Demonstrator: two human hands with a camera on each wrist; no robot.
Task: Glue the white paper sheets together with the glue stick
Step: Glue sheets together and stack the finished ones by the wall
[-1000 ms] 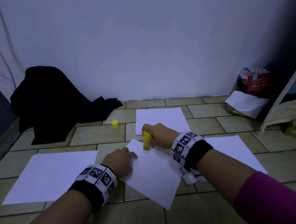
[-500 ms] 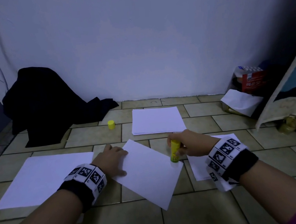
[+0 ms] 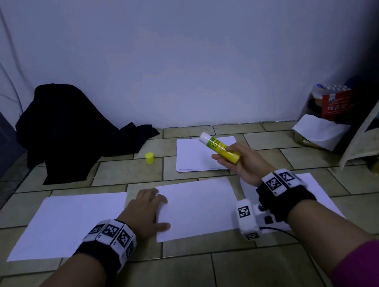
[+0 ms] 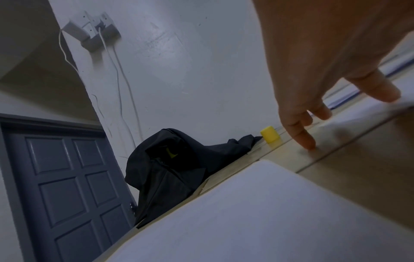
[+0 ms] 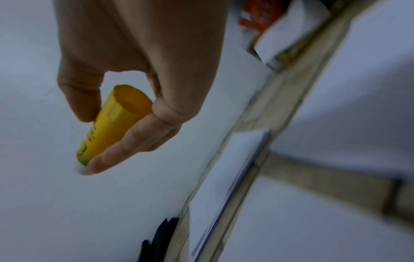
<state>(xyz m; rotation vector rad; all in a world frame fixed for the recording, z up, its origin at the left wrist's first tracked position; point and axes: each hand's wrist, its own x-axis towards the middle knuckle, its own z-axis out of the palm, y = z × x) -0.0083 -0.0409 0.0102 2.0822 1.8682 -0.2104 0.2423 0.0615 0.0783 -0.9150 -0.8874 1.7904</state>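
The fingers (image 3: 220,159) of the right hand (image 3: 244,163) grip the uncapped yellow plastic glue stick (image 3: 219,148) in the air, left hand (image 3: 144,212) flat on the white paper sheet (image 3: 197,209) mid-floor; gluing seems done, so next lay another sheet squarely on top.

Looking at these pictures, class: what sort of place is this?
Probably a room in a home, with work done on the tiled floor: a panelled door, dark clothing heaped by the wall, food packets.

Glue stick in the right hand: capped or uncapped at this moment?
Uncapped. The glue stick, held by the right hand, shows its bare white tip pointing up and away, and the yellow cap stands apart on the floor tiles.
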